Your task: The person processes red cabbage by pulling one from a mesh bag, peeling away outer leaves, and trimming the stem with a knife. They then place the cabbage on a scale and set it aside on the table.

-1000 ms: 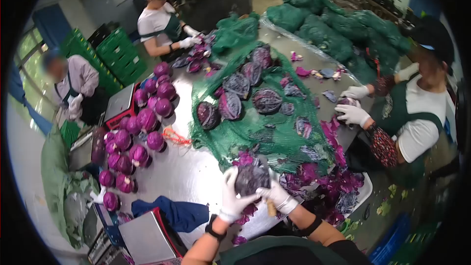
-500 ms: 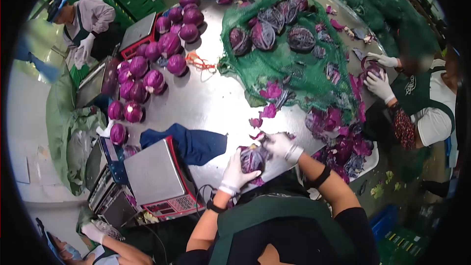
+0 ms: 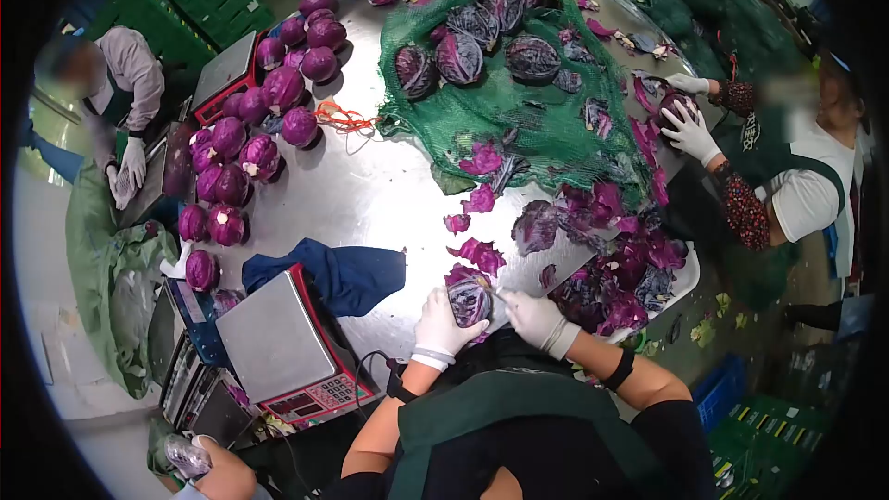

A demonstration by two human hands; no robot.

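My left hand [image 3: 443, 322], in a white glove, is wrapped round the left side of a red cabbage [image 3: 469, 300] at the near edge of the metal table. Dull, veined outer leaves still cover part of that cabbage. My right hand [image 3: 537, 318], also gloved, is closed at the cabbage's right side. A thin piece shows at its fingertips, too small to name. Just beyond the cabbage lies a torn purple leaf [image 3: 479, 256]. To the right, a heap of stripped leaves [image 3: 622, 270] spreads over a white tray [image 3: 687, 276].
Trimmed red cabbages [image 3: 282, 88] are grouped at the left, beyond a scale [image 3: 278, 338] and a blue cloth [image 3: 343, 276]. Untrimmed heads lie on a green net [image 3: 546, 120]. A co-worker's gloved hands [image 3: 693, 134] hold a cabbage at the right; other people stand at the far side and left.
My right hand has come down beside the cabbage. A torn purple leaf now lies beyond the cabbage, and another dull leaf lies by the heap. The view has shifted slightly.
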